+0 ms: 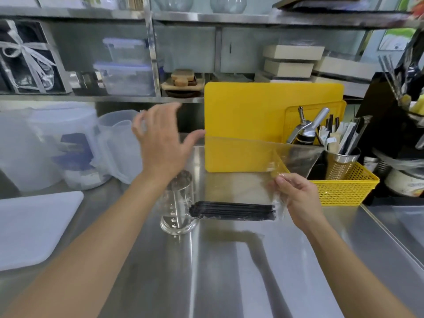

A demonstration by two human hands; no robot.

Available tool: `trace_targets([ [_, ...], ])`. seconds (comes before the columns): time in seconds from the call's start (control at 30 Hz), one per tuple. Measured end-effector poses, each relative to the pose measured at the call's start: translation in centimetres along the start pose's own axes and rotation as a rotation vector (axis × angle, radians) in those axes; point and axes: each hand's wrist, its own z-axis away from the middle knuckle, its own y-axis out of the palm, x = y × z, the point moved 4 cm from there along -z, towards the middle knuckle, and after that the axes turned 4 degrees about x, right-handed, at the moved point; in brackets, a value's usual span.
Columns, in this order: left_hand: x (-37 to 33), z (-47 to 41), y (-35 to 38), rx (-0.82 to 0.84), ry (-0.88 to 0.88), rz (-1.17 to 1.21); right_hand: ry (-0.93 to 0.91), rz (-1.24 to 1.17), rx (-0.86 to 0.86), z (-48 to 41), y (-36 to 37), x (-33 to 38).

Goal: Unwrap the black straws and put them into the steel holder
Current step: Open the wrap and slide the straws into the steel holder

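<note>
On the steel tabletop (229, 271) the black straws (232, 211) lie bare in a bundle, touching the empty steel holder (177, 203). Her right hand (298, 198) pinches the clear wrapper (252, 157), lifted clear; left hand (160, 143) hovers open, empty. Unwrapping looks done; loading remains.

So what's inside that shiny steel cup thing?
No straws stick out of the holder; the straws lie on the counter beside it. The left arm covers part of its opening, so its bottom can't be seen.
</note>
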Motion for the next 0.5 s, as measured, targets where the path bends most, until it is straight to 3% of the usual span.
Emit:
trace_targets([
  [0.17,7.3,3.5,0.4,-0.146,-0.594,0.447,-0.042,-0.123,-0.002,-0.2,-0.7,0.5],
  [0.37,9.2,8.9,5.1,0.450,-0.746,1.106,-0.043,-0.180,-0.072,-1.0,-1.0,1.4],
  [0.5,9.1,7.7,5.0,0.541,-0.669,1.196,-0.039,-0.154,-0.068,-1.2,-0.7,1.8],
])
